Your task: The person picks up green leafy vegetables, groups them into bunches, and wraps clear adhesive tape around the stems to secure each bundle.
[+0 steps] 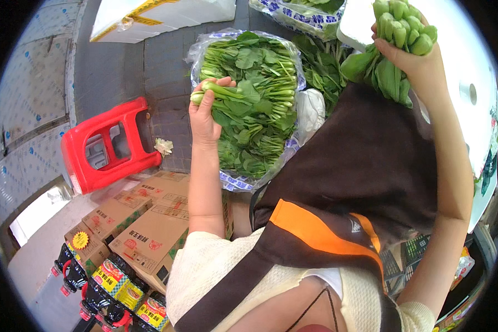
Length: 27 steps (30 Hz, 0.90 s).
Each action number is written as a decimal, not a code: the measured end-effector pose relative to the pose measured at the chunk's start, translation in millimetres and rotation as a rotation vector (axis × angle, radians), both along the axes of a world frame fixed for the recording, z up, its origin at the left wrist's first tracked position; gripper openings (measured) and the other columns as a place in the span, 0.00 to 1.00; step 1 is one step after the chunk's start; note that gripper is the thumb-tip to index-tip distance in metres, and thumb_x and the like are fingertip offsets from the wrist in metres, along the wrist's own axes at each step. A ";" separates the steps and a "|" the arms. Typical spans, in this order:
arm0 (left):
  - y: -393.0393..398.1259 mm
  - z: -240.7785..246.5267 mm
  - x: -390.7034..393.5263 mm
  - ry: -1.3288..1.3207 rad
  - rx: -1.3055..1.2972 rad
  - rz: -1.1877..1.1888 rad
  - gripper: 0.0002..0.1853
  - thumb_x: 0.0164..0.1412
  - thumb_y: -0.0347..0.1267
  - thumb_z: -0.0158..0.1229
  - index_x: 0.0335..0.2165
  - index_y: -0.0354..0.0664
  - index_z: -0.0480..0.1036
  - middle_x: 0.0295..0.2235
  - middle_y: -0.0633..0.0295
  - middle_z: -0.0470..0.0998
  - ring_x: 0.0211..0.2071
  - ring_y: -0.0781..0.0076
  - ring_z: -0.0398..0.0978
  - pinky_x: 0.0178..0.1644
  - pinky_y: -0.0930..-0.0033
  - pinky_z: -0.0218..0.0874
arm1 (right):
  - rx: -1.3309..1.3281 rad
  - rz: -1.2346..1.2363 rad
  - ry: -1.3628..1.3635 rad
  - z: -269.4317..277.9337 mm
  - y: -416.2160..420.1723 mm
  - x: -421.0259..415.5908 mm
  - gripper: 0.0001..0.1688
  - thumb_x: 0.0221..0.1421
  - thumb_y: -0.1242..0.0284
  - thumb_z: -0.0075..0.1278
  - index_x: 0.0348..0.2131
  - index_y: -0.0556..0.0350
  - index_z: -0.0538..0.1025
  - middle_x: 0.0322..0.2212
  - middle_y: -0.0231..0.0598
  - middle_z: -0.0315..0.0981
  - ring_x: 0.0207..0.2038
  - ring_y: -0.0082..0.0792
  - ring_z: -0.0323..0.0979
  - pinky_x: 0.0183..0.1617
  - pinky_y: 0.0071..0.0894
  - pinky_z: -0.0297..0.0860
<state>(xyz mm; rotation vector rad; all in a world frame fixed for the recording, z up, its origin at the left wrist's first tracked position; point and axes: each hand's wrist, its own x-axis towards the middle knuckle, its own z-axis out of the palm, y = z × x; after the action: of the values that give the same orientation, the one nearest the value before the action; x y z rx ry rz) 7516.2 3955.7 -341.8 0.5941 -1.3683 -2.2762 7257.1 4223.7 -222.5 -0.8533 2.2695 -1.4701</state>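
My left hand (pixel 204 120) grips a few stalks of leafy greens (pixel 226 92), their pale cut ends towards my thumb. Under it lies a plastic-lined pack (pixel 237 182) with blue printing, filled with rows of the same kind of greens (pixel 276 93). My right hand (pixel 421 68), raised at the upper right, is closed around a thick bunch of bok choy (pixel 402 29). Its stem ends point up in the picture and its leaves hang below my fist. More loose greens (pixel 321 68) lie between the pack and my dark apron (pixel 365 149).
A red plastic stool (pixel 108 147) lies tipped on the dark floor at left. Soy sauce cartons (pixel 149 236) and dark bottles (pixel 114 286) are stacked at lower left. White foam boxes (pixel 166 18) and another bag of greens (pixel 303 16) stand at the top. A white surface (pixel 460 54) runs along the right.
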 end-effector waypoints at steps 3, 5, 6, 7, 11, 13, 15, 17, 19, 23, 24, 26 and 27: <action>2.4 -6.0 -10.2 0.068 0.222 0.078 0.18 0.56 0.37 0.56 0.42 0.38 0.65 0.36 0.50 0.75 0.40 0.59 0.74 0.43 0.59 0.67 | -0.031 -0.013 -0.055 7.9 -6.2 8.1 0.22 0.46 0.80 0.56 0.42 0.59 0.67 0.34 0.35 0.74 0.38 0.25 0.72 0.45 0.25 0.68; 0.0 -20.4 -20.7 -0.042 0.212 0.102 0.18 0.56 0.37 0.56 0.42 0.38 0.65 0.35 0.50 0.75 0.38 0.59 0.74 0.42 0.58 0.68 | -0.102 0.006 -0.132 5.3 -6.3 7.0 0.23 0.46 0.79 0.56 0.43 0.60 0.67 0.34 0.35 0.74 0.39 0.27 0.72 0.45 0.26 0.68; 6.6 -19.7 -29.4 0.020 0.207 0.070 0.18 0.56 0.38 0.56 0.41 0.38 0.65 0.34 0.51 0.75 0.36 0.59 0.75 0.41 0.58 0.69 | -0.132 0.018 -0.123 4.5 -9.8 6.9 0.22 0.44 0.78 0.58 0.40 0.59 0.68 0.33 0.34 0.74 0.36 0.24 0.72 0.43 0.24 0.67; 13.3 -15.1 -37.4 0.091 0.254 0.036 0.19 0.55 0.35 0.57 0.43 0.38 0.65 0.34 0.55 0.74 0.36 0.63 0.74 0.44 0.59 0.68 | -0.161 0.035 -0.115 5.0 -14.3 8.9 0.21 0.42 0.76 0.60 0.38 0.57 0.70 0.31 0.32 0.74 0.34 0.22 0.71 0.41 0.22 0.67; 35.2 9.2 -74.1 0.295 0.234 -0.104 0.19 0.53 0.28 0.58 0.44 0.40 0.66 0.34 0.65 0.68 0.38 0.71 0.68 0.52 0.59 0.60 | -0.247 0.160 -0.260 1.7 -39.3 23.9 0.29 0.39 0.77 0.61 0.44 0.56 0.67 0.35 0.30 0.71 0.39 0.22 0.68 0.46 0.25 0.65; 42.0 19.6 -86.2 0.411 0.187 -0.196 0.16 0.53 0.32 0.59 0.41 0.42 0.67 0.35 0.65 0.66 0.40 0.70 0.65 0.53 0.59 0.58 | -0.295 0.188 -0.265 -5.6 -55.5 32.0 0.31 0.38 0.77 0.61 0.45 0.56 0.66 0.36 0.31 0.70 0.39 0.23 0.67 0.46 0.25 0.64; 39.4 24.1 -93.2 0.583 0.224 -0.282 0.14 0.53 0.31 0.59 0.39 0.43 0.68 0.37 0.64 0.66 0.42 0.68 0.65 0.53 0.59 0.57 | -0.252 0.160 -0.186 -0.8 -60.5 28.7 0.33 0.38 0.77 0.61 0.45 0.56 0.65 0.36 0.32 0.70 0.40 0.23 0.67 0.46 0.25 0.65; 32.6 25.0 -102.5 0.432 -0.031 -0.281 0.15 0.53 0.29 0.58 0.41 0.41 0.69 0.42 0.59 0.70 0.45 0.66 0.67 0.54 0.60 0.55 | -0.205 0.115 -0.134 6.3 -60.7 21.4 0.33 0.37 0.77 0.61 0.45 0.57 0.65 0.37 0.33 0.70 0.40 0.23 0.67 0.46 0.25 0.65; 32.0 25.7 -126.3 0.045 -0.358 -0.348 0.17 0.53 0.29 0.57 0.42 0.37 0.70 0.44 0.56 0.72 0.48 0.67 0.68 0.54 0.63 0.55 | -0.152 0.064 -0.110 13.0 -53.6 8.1 0.33 0.37 0.77 0.61 0.45 0.57 0.65 0.37 0.33 0.70 0.40 0.23 0.68 0.45 0.25 0.65; 31.0 29.0 -155.5 0.030 -0.112 -0.351 0.18 0.53 0.26 0.53 0.44 0.32 0.66 0.40 0.51 0.75 0.43 0.64 0.72 0.50 0.66 0.60 | -0.191 -0.057 -0.173 7.8 -38.2 -2.0 0.30 0.37 0.76 0.61 0.43 0.59 0.67 0.36 0.33 0.70 0.38 0.24 0.68 0.44 0.25 0.66; 30.1 29.3 -163.0 0.045 -0.043 -0.360 0.19 0.53 0.25 0.51 0.45 0.32 0.64 0.40 0.49 0.74 0.43 0.61 0.72 0.48 0.64 0.64 | -0.170 -0.067 -0.176 10.4 -34.3 -3.1 0.28 0.38 0.78 0.60 0.42 0.60 0.67 0.34 0.33 0.71 0.38 0.24 0.69 0.43 0.25 0.66; 25.4 31.7 -168.6 0.135 0.089 -0.418 0.20 0.52 0.24 0.50 0.46 0.32 0.63 0.39 0.51 0.73 0.42 0.60 0.72 0.48 0.62 0.64 | -0.237 -0.058 -0.233 18.2 -28.3 -5.7 0.26 0.39 0.79 0.59 0.41 0.60 0.68 0.33 0.33 0.72 0.37 0.24 0.70 0.43 0.25 0.66; 25.0 33.9 -170.2 0.173 0.157 -0.453 0.20 0.52 0.24 0.50 0.46 0.32 0.63 0.39 0.52 0.73 0.42 0.60 0.72 0.47 0.61 0.64 | -0.272 -0.058 -0.268 20.0 -24.8 -5.9 0.25 0.39 0.79 0.59 0.41 0.60 0.68 0.32 0.33 0.72 0.36 0.24 0.70 0.42 0.25 0.66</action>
<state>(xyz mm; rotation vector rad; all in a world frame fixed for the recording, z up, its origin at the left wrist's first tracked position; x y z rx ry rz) 7346.0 3980.7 -307.9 0.1305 -1.3520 -2.7343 7251.2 4198.9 -202.5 -0.6190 1.9445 -1.8273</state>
